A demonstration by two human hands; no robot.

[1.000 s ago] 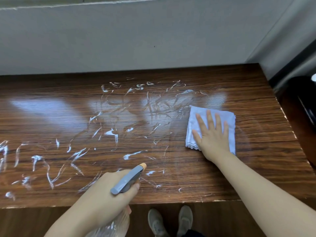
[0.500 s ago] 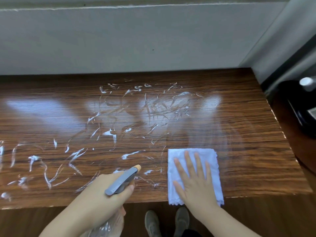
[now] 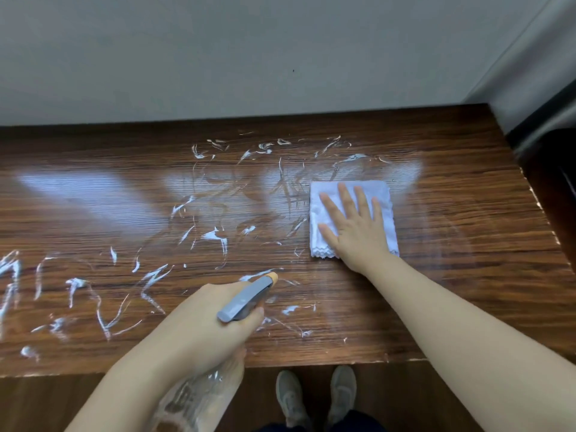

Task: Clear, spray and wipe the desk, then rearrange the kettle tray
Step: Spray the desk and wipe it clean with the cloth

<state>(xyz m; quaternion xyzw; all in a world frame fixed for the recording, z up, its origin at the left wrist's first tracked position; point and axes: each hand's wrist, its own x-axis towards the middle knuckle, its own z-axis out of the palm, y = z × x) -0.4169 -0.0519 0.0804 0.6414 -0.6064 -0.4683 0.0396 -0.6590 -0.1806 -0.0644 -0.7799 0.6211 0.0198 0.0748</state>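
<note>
**Flat hand on the cloth, other hand on the spray bottle**

From the head camera, looking down: a brown wooden desk [image 3: 467, 291] stands against a grey wall [image 3: 249, 57]. White streaks of foam [image 3: 215, 236] lie over the middle and left parts of the desk top.

A folded white cloth [image 3: 321, 213] lies flat on the desk, right of the middle and nearer the back than the front. The right hand [image 3: 355, 226] rests on top of it. The fingers [image 3: 344, 198] are straight and spread out. They point to the wall. The fingertips stop just short of the far edge of the cloth. The thumb lies along the left part of the cloth. The heel of the hand covers the near edge. Bits of cloth show to the left, to the right and past the fingertips.

The left hand [image 3: 205, 322] is over the near edge of the desk. Its fingers are curled tight round the neck of a clear spray bottle [image 3: 199, 397]. The grey spray head [image 3: 244, 302] sticks out above the hand. Its orange tip points to the back right, toward the cloth, but it is well apart from it. The body of the bottle hangs below the hand, in front of the desk edge.

Two grey shoes [image 3: 314, 397] stand on the floor below.
</note>
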